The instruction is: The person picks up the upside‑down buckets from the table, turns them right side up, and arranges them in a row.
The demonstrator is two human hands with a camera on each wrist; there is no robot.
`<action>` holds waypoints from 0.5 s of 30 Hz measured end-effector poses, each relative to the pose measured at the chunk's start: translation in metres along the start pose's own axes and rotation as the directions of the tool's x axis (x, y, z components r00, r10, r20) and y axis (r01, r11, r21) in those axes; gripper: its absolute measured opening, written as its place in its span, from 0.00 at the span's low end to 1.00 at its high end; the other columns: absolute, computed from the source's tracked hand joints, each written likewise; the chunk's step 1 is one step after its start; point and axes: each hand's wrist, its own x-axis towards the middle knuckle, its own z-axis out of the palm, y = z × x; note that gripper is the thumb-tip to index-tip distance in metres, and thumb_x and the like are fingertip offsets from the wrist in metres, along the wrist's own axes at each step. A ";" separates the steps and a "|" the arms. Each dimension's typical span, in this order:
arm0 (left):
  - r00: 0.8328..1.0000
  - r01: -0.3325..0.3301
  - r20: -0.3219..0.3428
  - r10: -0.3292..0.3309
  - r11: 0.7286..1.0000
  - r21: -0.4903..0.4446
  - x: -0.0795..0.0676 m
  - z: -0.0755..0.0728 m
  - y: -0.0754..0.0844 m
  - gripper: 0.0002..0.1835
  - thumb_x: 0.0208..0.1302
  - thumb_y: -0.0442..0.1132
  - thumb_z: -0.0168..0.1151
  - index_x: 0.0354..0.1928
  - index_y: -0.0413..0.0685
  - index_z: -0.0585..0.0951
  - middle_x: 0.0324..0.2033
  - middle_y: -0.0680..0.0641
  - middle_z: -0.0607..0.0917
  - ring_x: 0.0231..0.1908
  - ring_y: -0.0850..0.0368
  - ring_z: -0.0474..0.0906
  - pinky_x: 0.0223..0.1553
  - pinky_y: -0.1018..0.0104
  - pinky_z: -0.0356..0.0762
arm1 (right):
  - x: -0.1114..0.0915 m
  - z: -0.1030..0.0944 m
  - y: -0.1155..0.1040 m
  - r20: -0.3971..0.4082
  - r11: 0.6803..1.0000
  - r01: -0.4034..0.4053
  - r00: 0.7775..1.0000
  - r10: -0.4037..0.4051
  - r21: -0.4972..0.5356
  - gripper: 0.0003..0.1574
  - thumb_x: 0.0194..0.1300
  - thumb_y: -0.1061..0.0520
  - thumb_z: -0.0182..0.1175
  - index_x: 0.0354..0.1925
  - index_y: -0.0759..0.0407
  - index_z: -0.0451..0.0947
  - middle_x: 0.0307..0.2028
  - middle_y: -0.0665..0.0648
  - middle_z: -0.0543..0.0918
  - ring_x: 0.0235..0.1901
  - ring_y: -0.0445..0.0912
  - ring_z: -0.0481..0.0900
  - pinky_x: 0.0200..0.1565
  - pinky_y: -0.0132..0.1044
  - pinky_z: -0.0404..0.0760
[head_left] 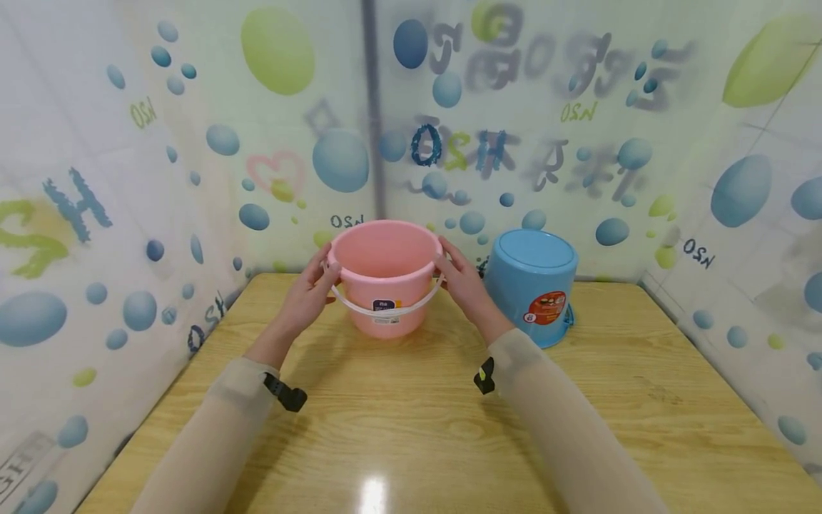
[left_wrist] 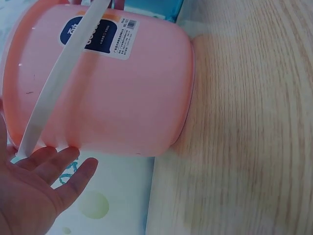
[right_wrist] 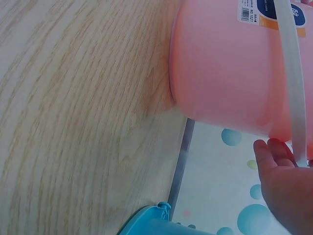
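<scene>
A pink bucket [head_left: 385, 291] stands upright on the wooden table, its mouth facing up and its label towards me. Its white handle [left_wrist: 57, 73] hangs down across the front. My left hand [head_left: 307, 296] grips the rim at the left side, thumb on top and fingers below, near one handle end. On the opposite side, my right hand [head_left: 465, 285] holds the rim with the thumb over the edge. In the right wrist view, fingertips [right_wrist: 261, 147] lie against the bucket's wall just under the rim.
To the right, a blue bucket [head_left: 510, 289] sits upside down, close beside my right wrist. The wooden table [head_left: 398, 414] reaches to a patterned curtain [head_left: 289, 128] at the back and sides. Black bands with small devices circle both sleeves.
</scene>
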 end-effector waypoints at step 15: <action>0.999 -0.021 0.034 0.021 1.000 0.021 -0.003 -0.005 0.018 0.35 0.82 0.54 0.43 0.83 0.56 0.47 0.71 0.33 0.70 0.69 0.32 0.69 0.62 0.31 0.72 | 0.006 0.007 0.006 -0.035 1.000 0.017 0.999 -0.016 0.013 0.38 0.78 0.39 0.51 0.80 0.35 0.55 0.74 0.51 0.68 0.69 0.53 0.73 0.68 0.57 0.72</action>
